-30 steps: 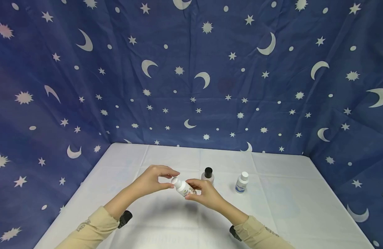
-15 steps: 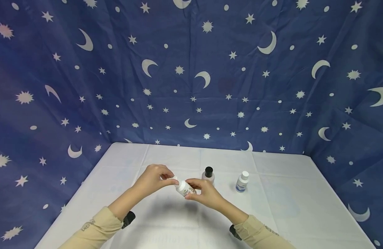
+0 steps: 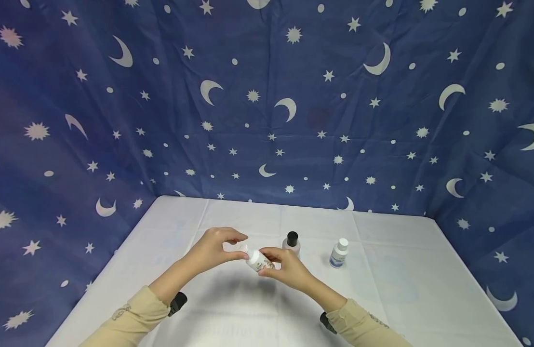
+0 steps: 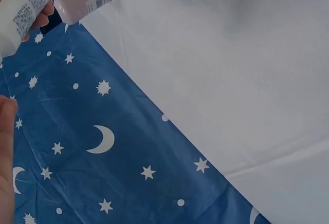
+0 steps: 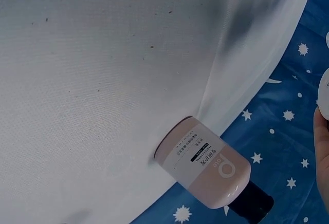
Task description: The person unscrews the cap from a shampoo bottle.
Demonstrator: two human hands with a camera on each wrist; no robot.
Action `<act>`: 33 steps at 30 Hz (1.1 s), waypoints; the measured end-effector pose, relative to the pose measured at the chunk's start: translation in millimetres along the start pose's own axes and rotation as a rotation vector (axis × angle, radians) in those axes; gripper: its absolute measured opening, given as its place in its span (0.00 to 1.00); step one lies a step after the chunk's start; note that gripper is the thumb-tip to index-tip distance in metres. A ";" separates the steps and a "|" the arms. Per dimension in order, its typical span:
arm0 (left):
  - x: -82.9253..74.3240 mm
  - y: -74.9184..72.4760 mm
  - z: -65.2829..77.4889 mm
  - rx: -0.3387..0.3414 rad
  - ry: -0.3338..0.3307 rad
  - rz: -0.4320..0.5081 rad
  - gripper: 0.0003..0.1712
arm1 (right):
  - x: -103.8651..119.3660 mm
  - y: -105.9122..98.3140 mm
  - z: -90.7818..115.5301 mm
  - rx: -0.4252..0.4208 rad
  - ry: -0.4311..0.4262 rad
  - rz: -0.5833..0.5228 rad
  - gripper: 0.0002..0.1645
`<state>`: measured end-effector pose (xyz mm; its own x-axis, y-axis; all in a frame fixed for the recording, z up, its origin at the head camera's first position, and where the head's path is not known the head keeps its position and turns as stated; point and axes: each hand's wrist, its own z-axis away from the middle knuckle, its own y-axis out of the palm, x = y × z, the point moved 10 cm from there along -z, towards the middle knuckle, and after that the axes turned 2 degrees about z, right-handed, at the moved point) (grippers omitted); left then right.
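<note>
A white bottle (image 3: 259, 260) with a printed label is held tilted above the table, its neck end toward the left. My right hand (image 3: 288, 271) grips it around the lower body; in the right wrist view only the round base (image 5: 324, 94) shows at the edge. My left hand (image 3: 215, 248) has its thumb and fingers curved around the white cap (image 3: 244, 247), the thumb overlapping its lower side. In the left wrist view the left thumb (image 4: 6, 152) shows below the bottle's shoulder (image 4: 9, 40), and the cap is out of frame.
A pinkish bottle with a black cap (image 3: 291, 245) stands just behind the right hand. Farther right stands another white bottle (image 3: 338, 253) with a blue-marked label. The white table (image 3: 393, 284) ends at a blue moon-and-star cloth (image 3: 310, 111) at the back and sides.
My left hand closed from beside the cap onto it, then its index finger spread upward a little, the thumb staying by the cap. The right hand has kept its hold on the bottle.
</note>
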<state>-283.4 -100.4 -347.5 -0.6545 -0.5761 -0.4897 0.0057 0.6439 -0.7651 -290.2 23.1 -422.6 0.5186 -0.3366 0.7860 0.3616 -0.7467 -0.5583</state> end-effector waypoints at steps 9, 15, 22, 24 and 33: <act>-14.7 12.4 -0.4 0.157 0.116 0.050 0.25 | -2.6 -2.5 2.8 -0.007 -0.014 0.008 0.26; -13.8 8.2 -1.1 0.112 0.103 0.034 0.17 | -1.5 -1.2 2.9 0.006 -0.022 0.008 0.27; -10.1 3.3 -0.8 0.022 0.055 -0.004 0.16 | 0.5 -3.3 1.8 0.003 -0.009 0.004 0.27; -8.4 2.0 -1.0 0.001 0.038 -0.011 0.14 | 1.5 -3.4 1.5 0.001 -0.007 0.001 0.26; -5.1 0.1 -3.0 -0.005 -0.006 -0.020 0.13 | 3.7 -3.3 0.1 0.006 -0.015 -0.005 0.26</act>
<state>-282.4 -95.8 -343.9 -0.6501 -0.5914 -0.4770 -0.0108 0.6349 -0.7725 -289.4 24.4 -417.8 0.5282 -0.3240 0.7849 0.3686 -0.7452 -0.5557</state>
